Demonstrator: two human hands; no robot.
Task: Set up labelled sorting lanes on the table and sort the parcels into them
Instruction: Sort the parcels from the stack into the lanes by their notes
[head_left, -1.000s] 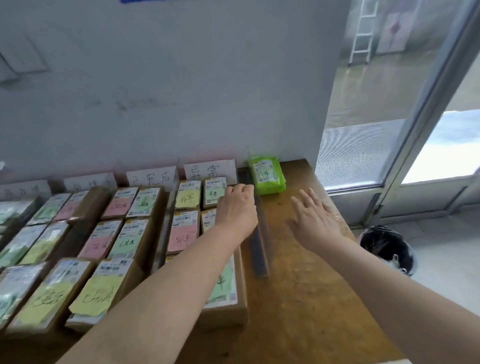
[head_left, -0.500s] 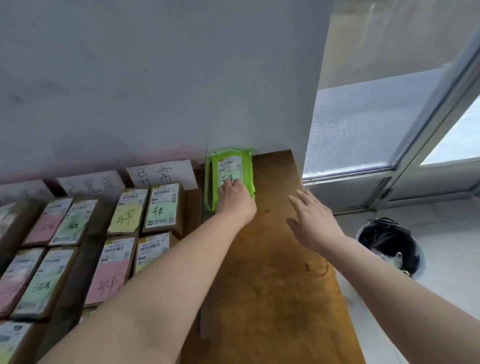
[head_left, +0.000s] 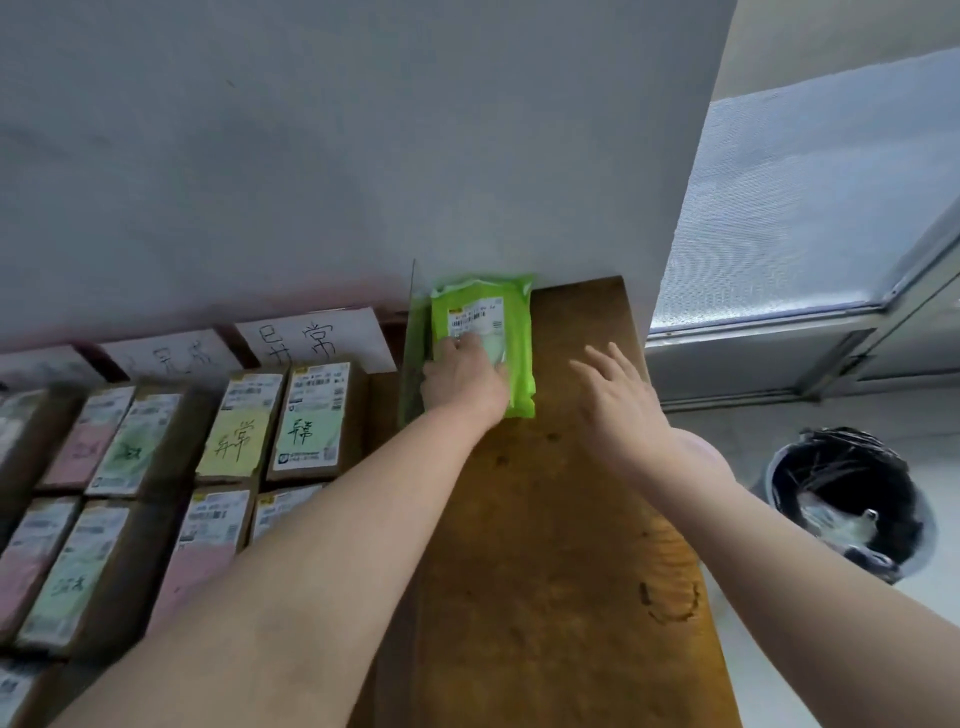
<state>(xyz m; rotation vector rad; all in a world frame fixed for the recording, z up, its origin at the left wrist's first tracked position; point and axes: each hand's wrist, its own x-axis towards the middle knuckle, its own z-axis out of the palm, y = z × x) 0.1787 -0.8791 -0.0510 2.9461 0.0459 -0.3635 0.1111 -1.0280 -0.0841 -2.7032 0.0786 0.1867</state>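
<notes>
A green plastic mailer (head_left: 511, 343) lay flat at the far end of the wooden table (head_left: 545, 545), its far edge touching the grey wall (head_left: 363, 156). It carried a white shipping label (head_left: 478, 317) on its upper face. The left hand (head_left: 462, 376) rested on the near left part of the mailer, palm down, fingers (head_left: 457, 345) lying flat across the label; whether any of them curled under the edge could not be told. The right hand (head_left: 621, 402) hovered just to the right of the mailer, apart from it, with fingers spread and nothing in it.

A thin, clear upright divider (head_left: 413, 353) stood just left of the mailer, running from the wall toward the near side. Left of the divider, brown cardboard parcels (head_left: 306, 421) sat in rows, each with a shipping label and a coloured sticky note bearing handwriting: yellow, green and pink. White paper lane signs (head_left: 317, 340) with handwritten characters leaned against the wall behind the rows; the ones further left were blurred.

The mailer was the only parcel to the right of the divider, and the tabletop near it was bare wood. On the floor to the right of the table stood a bin lined with a black bag (head_left: 852, 504), holding some crumpled waste. A frosted window (head_left: 810, 197) filled the far right.
</notes>
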